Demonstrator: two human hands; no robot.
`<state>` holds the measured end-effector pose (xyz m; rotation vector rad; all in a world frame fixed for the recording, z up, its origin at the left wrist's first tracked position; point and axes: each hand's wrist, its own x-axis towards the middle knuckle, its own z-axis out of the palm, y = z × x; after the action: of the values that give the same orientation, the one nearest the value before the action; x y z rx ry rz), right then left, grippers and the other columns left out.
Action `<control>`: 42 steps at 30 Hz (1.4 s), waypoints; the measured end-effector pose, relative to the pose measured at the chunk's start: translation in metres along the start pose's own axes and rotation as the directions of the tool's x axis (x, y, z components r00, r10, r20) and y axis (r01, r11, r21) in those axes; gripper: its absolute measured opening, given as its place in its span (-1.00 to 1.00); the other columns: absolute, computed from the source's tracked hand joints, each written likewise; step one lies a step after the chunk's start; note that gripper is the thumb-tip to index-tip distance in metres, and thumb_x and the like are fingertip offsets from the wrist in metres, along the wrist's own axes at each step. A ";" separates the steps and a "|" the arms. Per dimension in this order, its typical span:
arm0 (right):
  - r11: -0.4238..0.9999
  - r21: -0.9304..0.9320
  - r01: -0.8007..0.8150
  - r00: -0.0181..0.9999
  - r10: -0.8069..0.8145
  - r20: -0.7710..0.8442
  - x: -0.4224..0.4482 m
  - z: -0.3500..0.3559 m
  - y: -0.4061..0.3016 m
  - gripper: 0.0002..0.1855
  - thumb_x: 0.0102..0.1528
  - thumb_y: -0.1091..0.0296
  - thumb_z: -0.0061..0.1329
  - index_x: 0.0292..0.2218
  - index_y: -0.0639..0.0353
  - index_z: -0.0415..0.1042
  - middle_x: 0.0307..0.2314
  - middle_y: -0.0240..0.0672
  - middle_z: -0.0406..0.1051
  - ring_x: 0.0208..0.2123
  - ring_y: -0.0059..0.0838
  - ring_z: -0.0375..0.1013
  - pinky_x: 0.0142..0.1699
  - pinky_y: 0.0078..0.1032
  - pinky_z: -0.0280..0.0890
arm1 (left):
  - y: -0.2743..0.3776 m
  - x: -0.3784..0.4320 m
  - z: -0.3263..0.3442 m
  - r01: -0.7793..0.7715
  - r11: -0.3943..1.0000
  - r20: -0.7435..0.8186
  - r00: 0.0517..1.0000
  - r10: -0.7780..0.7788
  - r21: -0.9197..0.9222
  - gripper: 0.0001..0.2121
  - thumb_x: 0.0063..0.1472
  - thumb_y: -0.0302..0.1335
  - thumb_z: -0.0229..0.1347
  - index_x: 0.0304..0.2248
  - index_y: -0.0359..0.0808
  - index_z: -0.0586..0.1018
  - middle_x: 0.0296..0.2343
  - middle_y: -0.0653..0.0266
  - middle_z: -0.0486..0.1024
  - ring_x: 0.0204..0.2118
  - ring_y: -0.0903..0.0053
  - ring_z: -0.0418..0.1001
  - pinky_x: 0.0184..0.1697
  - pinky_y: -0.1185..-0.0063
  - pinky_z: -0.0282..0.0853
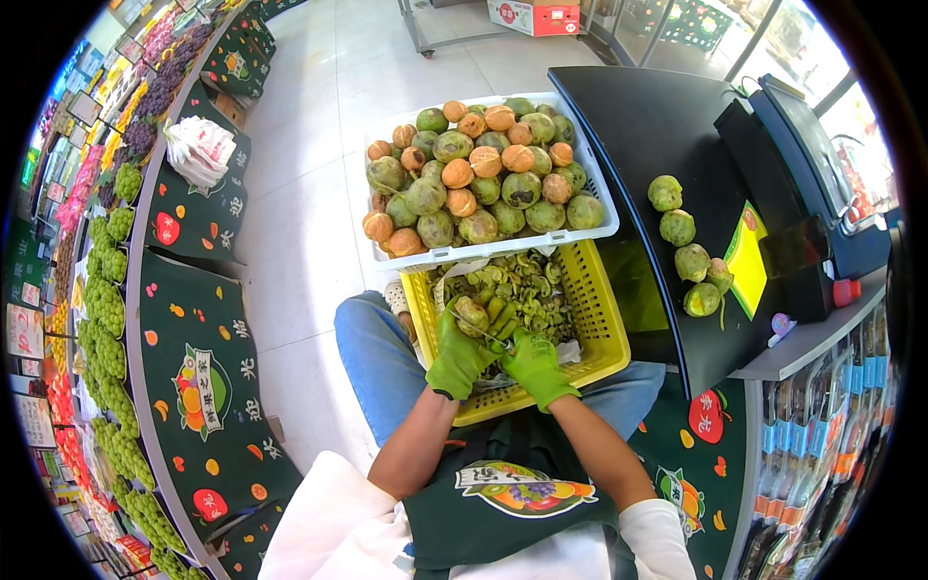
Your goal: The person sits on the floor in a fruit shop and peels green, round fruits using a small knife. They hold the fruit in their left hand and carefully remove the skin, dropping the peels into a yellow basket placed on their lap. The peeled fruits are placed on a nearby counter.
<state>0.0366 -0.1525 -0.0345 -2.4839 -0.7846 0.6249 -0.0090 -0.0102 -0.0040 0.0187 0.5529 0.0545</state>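
My left hand (458, 357), in a green work glove, grips a partly husked green walnut (472, 317) over the yellow plastic basket (615, 341). A knife with a thin blade (471, 325) lies against the walnut; my right hand (538, 364), gloved alike, is closed around its handle, which the fingers mostly hide. Cut green walnut husks (525, 279) fill the basket below both hands. Just beyond it, a white plastic crate (500, 249) is heaped with whole green walnuts (425, 196) and husked brown walnuts (457, 174).
On the right, several green walnuts (678, 227) and a yellow card (750, 268) lie on a black counter (638, 123) beside a machine (805, 138). Grape displays (105, 297) line the left side. A white plastic bag (201, 151) hangs there. Beyond the crate stands a cardboard box (533, 18).
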 end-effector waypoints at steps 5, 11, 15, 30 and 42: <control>0.989 0.135 -0.065 0.987 0.083 -0.134 0.002 0.023 -0.006 -0.69 -0.05 0.25 0.04 -0.25 0.17 0.43 -0.43 -0.06 0.47 -0.36 -0.01 0.46 -0.26 -0.12 0.32 | 0.003 0.006 -0.005 -0.064 0.997 0.028 0.998 0.063 0.037 -0.53 0.25 -0.05 -0.14 -0.05 -0.23 0.45 -0.21 0.17 0.51 -0.05 0.19 0.42 -0.01 0.24 0.34; 0.877 0.433 -0.209 0.943 0.298 -0.149 -0.012 0.025 -0.023 -0.72 -0.03 0.31 0.01 -0.26 0.23 0.40 -0.50 0.02 0.44 -0.38 0.09 0.43 -0.31 -0.11 0.27 | -0.015 -0.006 0.012 -0.211 0.918 0.052 0.977 0.205 0.335 -0.68 0.24 -0.14 0.00 -0.14 -0.17 0.48 -0.31 0.27 0.53 -0.19 0.41 0.49 -0.18 0.37 0.44; 0.646 0.655 -0.391 0.869 0.494 0.032 -0.003 0.073 0.010 -0.75 -0.01 0.31 0.00 -0.28 0.23 0.38 -0.55 0.03 0.43 -0.44 0.12 0.42 -0.36 -0.13 0.26 | -0.023 -0.006 0.002 -0.316 0.790 0.041 0.937 0.348 0.526 -0.70 0.22 -0.19 0.05 -0.15 -0.20 0.47 -0.26 0.26 0.49 -0.13 0.37 0.46 -0.15 0.37 0.45; 0.991 -0.130 -0.034 0.999 0.033 -0.008 -0.029 -0.044 -0.017 -0.61 -0.01 0.27 -0.03 -0.10 0.07 0.35 -0.47 -0.13 0.48 -0.38 -0.07 0.48 -0.31 -0.13 0.32 | -0.010 0.004 0.002 -0.189 0.960 -0.085 0.974 0.210 0.205 -0.51 0.27 -0.02 -0.11 -0.09 -0.30 0.43 -0.20 0.13 0.49 -0.17 0.17 0.48 -0.13 0.28 0.47; 0.987 -0.148 -0.056 0.998 0.053 -0.023 -0.007 -0.018 0.001 -0.72 -0.07 0.25 0.05 -0.30 0.15 0.41 -0.47 -0.12 0.48 -0.38 -0.05 0.48 -0.29 -0.16 0.33 | -0.016 0.005 -0.005 -0.139 0.970 -0.147 0.974 0.170 0.198 -0.55 0.27 -0.03 -0.15 -0.20 -0.30 0.46 -0.28 0.09 0.53 -0.28 0.17 0.52 -0.26 0.27 0.47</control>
<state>0.0418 -0.1626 -0.0192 -2.6504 -0.7846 0.5803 -0.0066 -0.0261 -0.0119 0.2427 0.7184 0.1576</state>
